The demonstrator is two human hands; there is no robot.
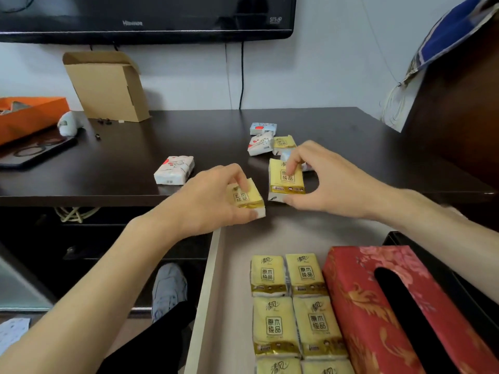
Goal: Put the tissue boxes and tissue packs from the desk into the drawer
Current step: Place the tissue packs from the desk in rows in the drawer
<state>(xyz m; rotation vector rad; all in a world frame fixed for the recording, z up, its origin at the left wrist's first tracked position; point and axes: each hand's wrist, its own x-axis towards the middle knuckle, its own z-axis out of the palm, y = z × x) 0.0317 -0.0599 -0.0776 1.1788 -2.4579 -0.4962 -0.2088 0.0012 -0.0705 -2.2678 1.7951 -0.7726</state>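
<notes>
Small yellow plastic-wrapped tissue packs with dark square print and a gold band at one end are the main things here. Six of them lie flat in two neat columns point(295, 309) inside an open pale wood drawer point(205, 300), just beside a long red tissue box with a floral pattern and a dark oval slot point(359, 300). A black tissue box point(442, 268) sits at the red one's far side, mostly hidden.

Above the drawer is a dark brown desk point(189, 136). On it lie a white pack with red cartoon print point(174, 170), and further back a cluster: two white cartoon packs point(261, 137) and one more yellow pack point(283, 143). An open brown cardboard box point(108, 85) stands at the back, an orange box point(29, 117) at the left edge. A black television point(145, 17) hangs on the pale wall, and a blue striped cloth point(448, 36) drapes at the right.

The left hand point(213, 201) grips a yellow pack point(247, 197) at the desk's front edge, fingers curled over its top and thumb beneath. The right hand point(332, 179) pinches another yellow pack point(286, 179) lengthwise, forefinger on top, thumb at its near end, the pack resting on the desk. The two hands are near each other but apart.
</notes>
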